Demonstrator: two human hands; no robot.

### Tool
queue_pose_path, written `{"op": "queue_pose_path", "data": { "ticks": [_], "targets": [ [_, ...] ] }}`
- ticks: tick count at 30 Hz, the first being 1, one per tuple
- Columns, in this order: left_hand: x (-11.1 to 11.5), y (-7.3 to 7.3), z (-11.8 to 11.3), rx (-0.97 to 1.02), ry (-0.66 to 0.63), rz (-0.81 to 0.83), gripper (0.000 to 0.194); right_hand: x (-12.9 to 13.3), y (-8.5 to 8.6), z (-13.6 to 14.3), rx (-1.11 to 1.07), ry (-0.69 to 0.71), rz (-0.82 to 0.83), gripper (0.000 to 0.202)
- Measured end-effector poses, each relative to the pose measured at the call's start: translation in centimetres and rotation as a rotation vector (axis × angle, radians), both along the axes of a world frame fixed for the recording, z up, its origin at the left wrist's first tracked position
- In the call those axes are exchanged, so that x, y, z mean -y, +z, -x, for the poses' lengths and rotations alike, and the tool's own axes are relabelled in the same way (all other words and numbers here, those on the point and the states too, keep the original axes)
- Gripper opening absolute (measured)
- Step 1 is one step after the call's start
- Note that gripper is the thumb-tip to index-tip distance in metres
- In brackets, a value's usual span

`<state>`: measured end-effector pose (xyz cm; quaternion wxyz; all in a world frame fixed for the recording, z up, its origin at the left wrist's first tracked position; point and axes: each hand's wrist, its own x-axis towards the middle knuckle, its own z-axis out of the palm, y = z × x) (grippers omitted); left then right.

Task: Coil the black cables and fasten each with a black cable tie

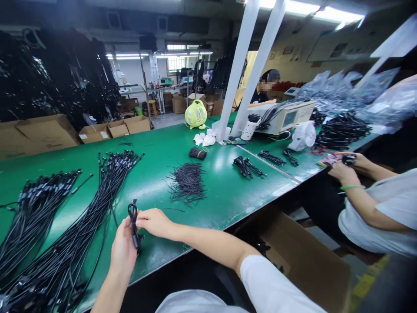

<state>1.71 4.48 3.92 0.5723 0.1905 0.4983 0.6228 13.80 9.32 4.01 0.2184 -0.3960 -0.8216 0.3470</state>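
Observation:
A coiled black cable [134, 221] is held upright just over the near edge of the green table. My left hand [124, 248] is closed around its lower part from the left. From the right, my right hand [154, 222] pinches the coil near its middle. Whether a tie is between those fingers is hidden. To the left lies a long bundle of loose black cables [94, 204], with another cable bundle [39, 204] beyond it. A spread pile of short black ties [188, 182] rests to the right of my hands, with a banded bunch of ties [197, 153] behind it.
Coiled cables [246, 166] lie farther right on the green table [156, 150]. White posts [237, 74] rise from the table near a green fan [196, 114]. A co-worker [374, 204] sits at right, beside an open cardboard box [309, 261] below the table edge.

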Motion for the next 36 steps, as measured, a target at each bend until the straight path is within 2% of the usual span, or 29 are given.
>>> {"op": "queue_pose_path", "data": {
  "ticks": [2, 5, 6, 7, 9, 12, 14, 15, 17, 19, 21, 23, 25, 27, 29, 31, 32, 33, 34, 36],
  "targets": [
    [0.6, 0.1, 0.7, -0.241, -0.079, -0.097, 0.028, 0.2, -0.6, -0.8, -0.082, -0.002, 0.047, 0.024],
    [1.8, -0.7, 1.4, -0.72, -0.237, -0.215, 0.033, 0.1, -0.8, -2.5, -0.085, -0.059, -0.022, 0.021],
    [2.0, -1.2, 1.4, -0.811, -0.264, -0.219, 0.033, 0.0, -0.7, -2.9, -0.077, -0.097, -0.08, 0.02],
    [2.2, -1.6, 1.2, -0.828, -0.285, -0.199, 0.035, 0.1, -0.7, -3.2, -0.054, -0.125, -0.169, 0.018],
    [2.0, -2.1, 0.9, -0.661, -0.317, -0.113, 0.046, 0.6, -0.7, -3.1, 0.03, -0.111, -0.437, 0.019],
    [1.4, -1.6, 1.0, -0.288, -0.322, 0.004, 0.059, 2.1, -1.4, -2.5, 0.128, 0.117, -0.824, 0.023],
    [1.2, -0.9, 1.4, -0.236, -0.296, -0.009, 0.059, 2.7, -2.3, -2.4, 0.135, 0.226, -0.91, 0.025],
    [1.3, -0.5, 1.5, -0.279, -0.229, -0.067, 0.059, 2.7, -2.7, -2.6, 0.139, 0.224, -0.906, 0.026],
    [1.9, -0.1, 1.4, -0.447, -0.232, -0.148, 0.057, 2.3, -3.3, -3.1, 0.168, 0.142, -0.849, 0.025],
    [2.8, -0.4, 0.7, -0.576, -0.248, -0.185, 0.047, 1.7, -3.6, -3.6, 0.187, 0.033, -0.801, 0.024],
    [3.6, -1.2, -0.2, -0.56, -0.214, -0.174, 0.028, 1.5, -3.2, -4.0, 0.175, -0.064, -0.781, 0.025],
    [4.0, -2.3, -0.9, -0.461, -0.209, -0.153, 0.039, 1.8, -2.7, -4.1, 0.126, -0.13, -0.748, 0.027],
    [4.2, -3.0, -1.4, -0.391, -0.262, -0.138, 0.049, 2.4, -2.2, -3.8, 0.032, -0.164, -0.632, 0.028],
    [4.3, -3.3, -1.9, -0.379, -0.29, -0.148, 0.047, 2.8, -2.0, -3.4, -0.124, -0.166, -0.377, 0.027],
    [4.4, -3.3, -2.2, -0.364, -0.263, -0.17, 0.047, 3.1, -2.3, -3.2, -0.279, -0.127, -0.014, 0.029],
    [4.3, -3.0, -2.4, -0.322, -0.258, -0.189, 0.045, 3.3, -2.7, -3.4, -0.344, -0.023, 0.312, 0.032],
    [4.3, -2.9, -2.5, -0.289, -0.269, -0.186, 0.043, 3.3, -2.8, -3.7, -0.337, 0.029, 0.397, 0.035],
    [4.3, -2.8, -2.5, -0.251, -0.283, -0.171, 0.042, 3.4, -2.8, -4.1, -0.317, 0.045, 0.407, 0.036],
    [4.3, -2.7, -2.5, -0.212, -0.295, -0.145, 0.04, 3.5, -2.7, -4.5, -0.296, 0.005, 0.342, 0.037],
    [4.4, -2.6, -2.6, -0.155, -0.309, -0.087, 0.041, 3.4, -2.2, -5.5, -0.262, -0.175, 0.062, 0.032]
  ]
}}
